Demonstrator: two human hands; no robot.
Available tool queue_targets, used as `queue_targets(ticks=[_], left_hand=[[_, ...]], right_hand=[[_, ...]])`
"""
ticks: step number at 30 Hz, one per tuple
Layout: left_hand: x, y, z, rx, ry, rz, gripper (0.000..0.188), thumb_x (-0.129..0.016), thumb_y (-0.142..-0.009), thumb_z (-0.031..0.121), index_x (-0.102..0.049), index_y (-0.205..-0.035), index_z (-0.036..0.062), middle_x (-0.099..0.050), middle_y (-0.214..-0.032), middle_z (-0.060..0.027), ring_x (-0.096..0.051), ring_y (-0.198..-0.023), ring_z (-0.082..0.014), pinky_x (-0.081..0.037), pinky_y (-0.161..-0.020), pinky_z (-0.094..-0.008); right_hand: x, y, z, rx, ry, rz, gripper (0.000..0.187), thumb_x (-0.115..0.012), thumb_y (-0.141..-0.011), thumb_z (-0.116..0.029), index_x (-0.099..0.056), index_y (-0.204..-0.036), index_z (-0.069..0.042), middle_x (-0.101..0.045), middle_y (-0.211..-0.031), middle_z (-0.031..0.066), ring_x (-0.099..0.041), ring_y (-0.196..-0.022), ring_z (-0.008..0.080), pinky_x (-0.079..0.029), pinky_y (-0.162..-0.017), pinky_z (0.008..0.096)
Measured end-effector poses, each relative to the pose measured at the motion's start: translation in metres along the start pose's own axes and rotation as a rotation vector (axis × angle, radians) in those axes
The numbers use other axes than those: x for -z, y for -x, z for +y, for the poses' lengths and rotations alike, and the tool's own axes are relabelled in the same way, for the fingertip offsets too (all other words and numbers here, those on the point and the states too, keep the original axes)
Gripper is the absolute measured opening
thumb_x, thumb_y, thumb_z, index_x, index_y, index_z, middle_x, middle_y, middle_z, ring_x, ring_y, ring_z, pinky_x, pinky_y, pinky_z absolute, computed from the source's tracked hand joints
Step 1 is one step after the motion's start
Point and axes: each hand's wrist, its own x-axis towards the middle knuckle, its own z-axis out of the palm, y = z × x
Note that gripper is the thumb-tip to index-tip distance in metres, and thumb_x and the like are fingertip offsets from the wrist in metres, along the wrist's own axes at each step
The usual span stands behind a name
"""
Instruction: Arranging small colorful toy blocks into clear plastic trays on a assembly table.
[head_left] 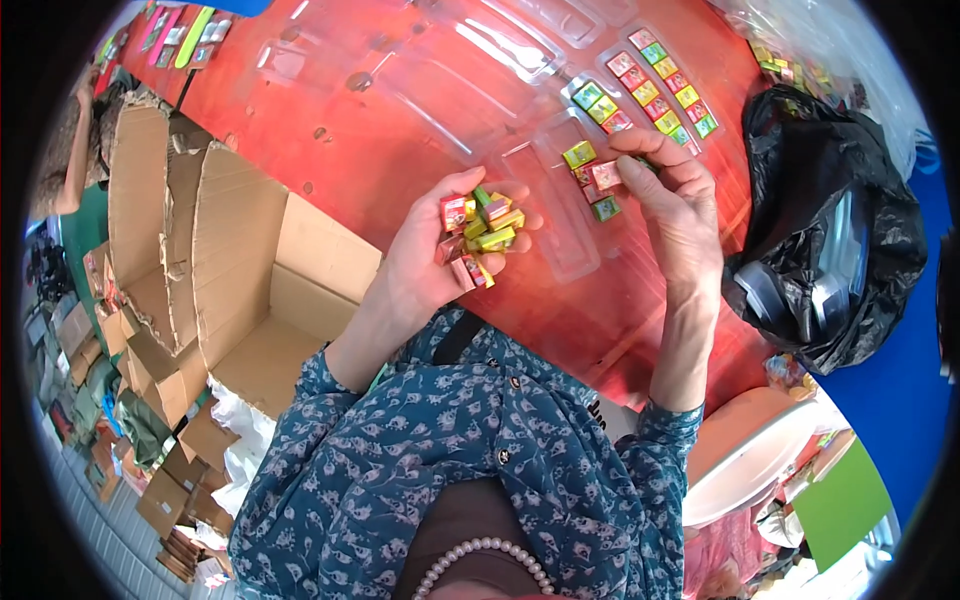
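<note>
The left hand is cupped around a pile of little colourful boxes. The right hand pinches what looks like one pink box over a clear plastic tray on the red worktop.

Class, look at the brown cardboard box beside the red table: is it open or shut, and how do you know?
Open. The cardboard box has its flaps spread outward, and its bare brown inside shows.
</note>
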Motion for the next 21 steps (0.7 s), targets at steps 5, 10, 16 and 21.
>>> queue_targets(ticks=[5, 10, 16, 21], left_hand=[[0.005, 0.009, 0.003, -0.029, -0.008, -0.019, 0.049, -0.039, -0.094, 0.038, -0.052, -0.117, -0.0027, -0.061, -0.1, -0.0239, -0.064, -0.077, -0.0295, -0.051, -0.044, -0.0272], [0.001, 0.005, 0.002, -0.003, -0.074, -0.087, 0.042, -0.046, -0.091, 0.038, -0.058, -0.107, 0.0013, -0.065, -0.093, -0.0165, -0.066, -0.077, -0.0253, -0.053, -0.047, -0.0287], [-0.035, 0.007, -0.016, -0.28, 0.023, 0.281, 0.02, -0.051, -0.091, 0.028, -0.061, -0.097, 0.0115, -0.065, -0.082, -0.0019, -0.063, -0.074, -0.0135, -0.053, -0.063, -0.03], [-0.035, 0.01, -0.03, -0.7, -0.545, 0.068, 0.026, -0.036, -0.097, 0.016, -0.053, -0.114, 0.0095, -0.057, -0.102, -0.0008, -0.056, -0.091, -0.0084, -0.046, -0.08, -0.0227]], right_hand=[[-0.014, 0.002, -0.008, -0.111, -0.333, -0.103, 0.016, -0.056, -0.087, -0.004, -0.063, -0.101, 0.0, -0.064, -0.089, 0.006, -0.059, -0.078, 0.0113, -0.049, -0.063, 0.0228], [-0.043, 0.004, -0.012, -0.193, -0.002, -0.16, 0.013, -0.055, -0.089, -0.009, -0.063, -0.093, 0.0, -0.063, -0.083, 0.0065, -0.058, -0.065, 0.0099, -0.048, -0.055, 0.0213], [-0.088, 0.022, -0.003, 0.49, 0.861, -0.067, 0.018, -0.056, -0.072, 0.005, -0.056, -0.089, 0.001, -0.05, -0.077, 0.0161, -0.056, -0.07, 0.0347, -0.048, -0.06, 0.0394], [-0.102, 0.031, -0.003, 0.536, 1.296, 0.03, 0.022, -0.058, -0.066, -0.002, -0.055, -0.087, 0.002, -0.047, -0.081, 0.0106, -0.052, -0.077, 0.0255, -0.05, -0.053, 0.031]])
